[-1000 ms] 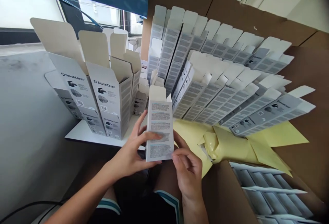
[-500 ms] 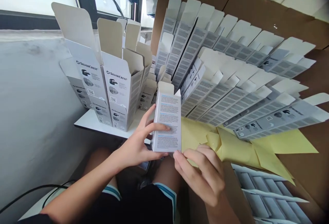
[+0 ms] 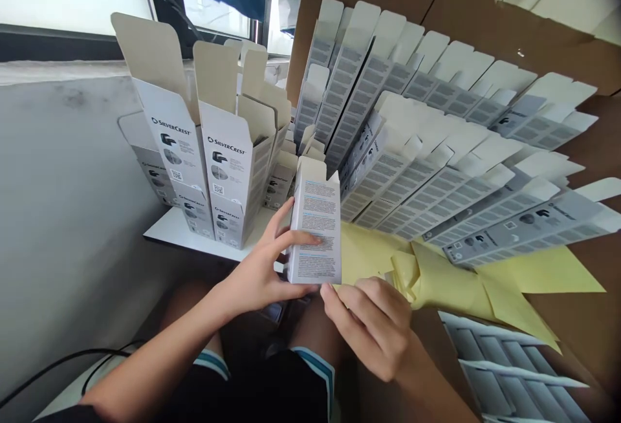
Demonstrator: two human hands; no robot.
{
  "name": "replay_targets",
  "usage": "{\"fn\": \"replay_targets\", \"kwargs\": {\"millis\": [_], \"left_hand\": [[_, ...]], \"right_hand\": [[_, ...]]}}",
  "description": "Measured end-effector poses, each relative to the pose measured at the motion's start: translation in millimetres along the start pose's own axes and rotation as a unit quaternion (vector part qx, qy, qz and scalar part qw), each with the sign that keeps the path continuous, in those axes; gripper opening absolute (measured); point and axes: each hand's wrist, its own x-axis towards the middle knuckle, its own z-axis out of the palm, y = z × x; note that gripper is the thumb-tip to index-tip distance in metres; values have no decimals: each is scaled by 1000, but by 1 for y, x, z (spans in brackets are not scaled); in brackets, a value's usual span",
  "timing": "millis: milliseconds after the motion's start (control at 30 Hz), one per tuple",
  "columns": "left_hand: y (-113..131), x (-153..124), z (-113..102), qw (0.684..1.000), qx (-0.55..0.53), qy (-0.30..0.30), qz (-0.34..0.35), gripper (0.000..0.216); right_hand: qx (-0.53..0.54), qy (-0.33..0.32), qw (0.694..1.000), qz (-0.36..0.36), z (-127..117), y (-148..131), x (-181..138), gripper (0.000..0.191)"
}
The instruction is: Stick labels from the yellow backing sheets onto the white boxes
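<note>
A small white cardboard box (image 3: 317, 232) with printed text and blue headings stands up in front of me, its top flaps raised. My left hand (image 3: 276, 261) is closed around its left side, one finger across the printed face and the thumb under the bottom edge. At the lower right corner of the box is my right hand (image 3: 369, 319), its fingers curled and the fingertips pinched against the bottom edge. Whatever those fingertips hold, if anything, is hidden.
Tall open SilverCrest boxes (image 3: 226, 171) stand on a white shelf (image 3: 177, 232) at the left. Rows of similar open boxes (image 3: 427, 180) fill the right side, above crumpled yellow paper (image 3: 436, 277). A carton with white dividers (image 3: 509, 371) sits at the lower right.
My right hand has shifted slightly left along the bottom edge of the box. The left hand keeps its hold, and the view has turned a little.
</note>
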Motion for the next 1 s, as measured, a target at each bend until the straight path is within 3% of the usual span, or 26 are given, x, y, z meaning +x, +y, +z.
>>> {"fn": "replay_targets", "kwargs": {"millis": [500,567,700,833,1000], "left_hand": [[-2,-3,-3,999,-25,0,-21,54],[-3,-4,-4,999,-24,-5,-25,55],[-3,-5,-3,1000,-15,-7,-20,56],[-1,-6,1,1000,-16,-9,-7,58],[3,-7,1,997,-56,-43,-10,53]], "right_hand": [[66,-11,998,16,19,3,-7,18],[128,-18,991,38,19,4,-8,23],[266,45,954,132,19,4,-6,21],[232,36,956,175,22,1,-5,18],[172,46,978,107,22,-5,-12,18]]}}
